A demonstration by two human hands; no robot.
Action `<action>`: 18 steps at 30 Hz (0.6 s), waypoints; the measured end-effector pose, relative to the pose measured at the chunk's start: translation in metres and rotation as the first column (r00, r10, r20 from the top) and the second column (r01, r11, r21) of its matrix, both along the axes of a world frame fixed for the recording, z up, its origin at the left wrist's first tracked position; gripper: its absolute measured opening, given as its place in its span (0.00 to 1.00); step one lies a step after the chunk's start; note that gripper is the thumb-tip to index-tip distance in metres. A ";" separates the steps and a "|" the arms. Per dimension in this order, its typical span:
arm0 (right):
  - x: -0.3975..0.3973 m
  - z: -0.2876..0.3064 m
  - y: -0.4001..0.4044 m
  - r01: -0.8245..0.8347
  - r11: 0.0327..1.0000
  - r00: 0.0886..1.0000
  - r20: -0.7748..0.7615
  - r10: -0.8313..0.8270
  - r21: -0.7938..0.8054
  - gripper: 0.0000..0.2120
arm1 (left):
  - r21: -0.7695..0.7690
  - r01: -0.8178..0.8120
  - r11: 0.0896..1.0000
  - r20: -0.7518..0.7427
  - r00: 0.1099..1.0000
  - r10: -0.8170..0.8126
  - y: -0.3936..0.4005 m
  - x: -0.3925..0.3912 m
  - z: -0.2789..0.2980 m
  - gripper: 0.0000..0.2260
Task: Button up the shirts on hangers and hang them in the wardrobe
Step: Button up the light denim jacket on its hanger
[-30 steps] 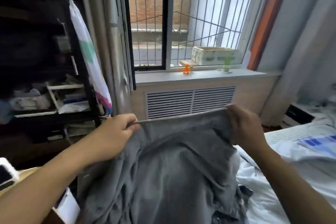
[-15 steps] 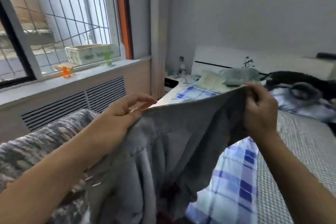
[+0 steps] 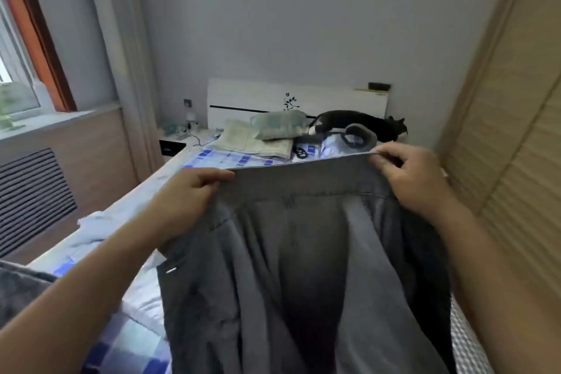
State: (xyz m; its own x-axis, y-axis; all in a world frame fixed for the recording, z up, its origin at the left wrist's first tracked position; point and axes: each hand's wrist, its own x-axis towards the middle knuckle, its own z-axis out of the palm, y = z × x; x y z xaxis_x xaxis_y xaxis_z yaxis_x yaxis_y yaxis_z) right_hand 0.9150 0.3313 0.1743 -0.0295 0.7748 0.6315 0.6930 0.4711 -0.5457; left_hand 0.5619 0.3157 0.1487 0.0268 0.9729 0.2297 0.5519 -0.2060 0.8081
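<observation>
I hold a grey shirt (image 3: 291, 267) up in front of me over the bed, stretched by its collar edge. My left hand (image 3: 188, 194) pinches the left end of the collar. My right hand (image 3: 409, 179) pinches the right end. The shirt hangs down between my arms, its inside facing me, and it covers the bed below. No hanger shows in the frame. The wardrobe (image 3: 510, 118), light wood with a slatted front, stands at the right.
The bed (image 3: 133, 307) has a blue checked sheet and runs to a white headboard (image 3: 297, 100). Pillows (image 3: 273, 130) and a black and white cat (image 3: 358, 124) lie at its head. A window sill (image 3: 45, 121) and radiator grille (image 3: 30, 197) are at the left.
My view has swung right, from the window to the bed and wardrobe. Both hands have kept their pinch on the collar, and the shirt now hangs flatter and wider between them.
</observation>
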 end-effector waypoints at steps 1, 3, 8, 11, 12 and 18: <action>0.029 -0.013 0.012 0.007 0.988 1.000 0.022 -0.004 -0.156 0.05 | -0.007 0.024 1.000 -0.072 0.997 -0.025 0.025 0.022 -0.020 0.16; 0.080 -0.055 0.034 0.026 0.882 1.000 0.011 -0.023 -0.471 0.08 | -0.098 0.087 0.991 -0.254 0.961 -0.109 0.066 0.063 -0.066 0.18; 0.157 -0.176 0.041 0.112 0.616 0.970 -0.048 -0.238 -0.780 0.19 | -0.470 -0.130 0.873 -0.550 0.817 -0.174 0.092 0.161 -0.187 0.20; 0.170 -0.229 0.012 0.170 0.565 0.960 0.006 -0.281 -0.807 0.18 | -0.809 0.160 0.565 0.131 0.987 -0.092 0.050 0.238 -0.235 0.12; 0.168 -0.242 0.000 0.168 0.565 0.963 0.013 -0.269 -0.808 0.18 | -0.839 0.319 0.441 0.374 0.926 0.042 0.028 0.265 -0.244 0.13; 0.112 -0.263 -0.066 -0.174 0.468 0.985 -0.154 0.080 -0.867 0.12 | -0.734 0.507 0.451 0.666 0.667 0.335 -0.021 0.326 -0.265 0.19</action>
State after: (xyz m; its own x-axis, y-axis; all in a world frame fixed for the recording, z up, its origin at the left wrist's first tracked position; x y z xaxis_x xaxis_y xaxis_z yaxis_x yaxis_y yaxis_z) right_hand 1.0274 0.2652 -0.0883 -0.1618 0.9160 -0.3672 0.5990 -0.2046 -0.7742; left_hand 0.8884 0.2943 -0.1163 0.3857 0.6381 -0.6664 -0.1779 0.7602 0.6249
